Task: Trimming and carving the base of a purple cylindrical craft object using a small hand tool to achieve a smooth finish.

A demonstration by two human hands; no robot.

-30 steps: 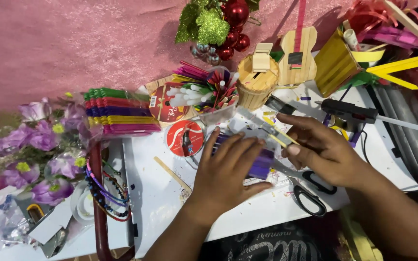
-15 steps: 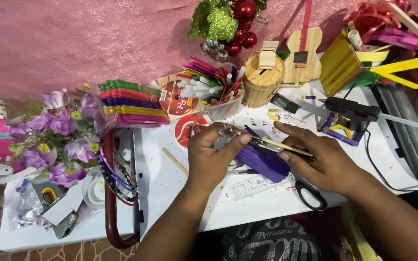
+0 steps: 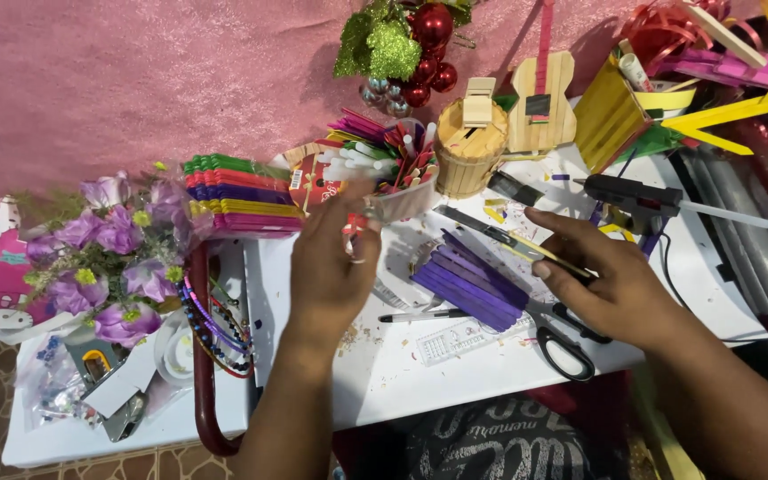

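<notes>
A: One view only, from your head, tipped steeply down over the white work table (image 3: 420, 373) and close in, so your forearms rise from the bottom edge.

B: Which way are you facing?

A: Toward the pink glittery backdrop (image 3: 135, 80) along the top. The purple artificial flowers (image 3: 108, 258) sit far left, the black glue gun (image 3: 637, 197) right.

Sticks (image 3: 471, 283): painted purple wood, matt. Table (image 3: 402, 373): smooth white, slightly glossy. Scissors (image 3: 562, 333): black plastic handles. Baubles (image 3: 430, 27): glossy red. Backdrop (image 3: 135, 80): pink glittery cloth. Barrel (image 3: 468, 151): bare wood. Glue gun (image 3: 637, 197): black plastic.
</notes>
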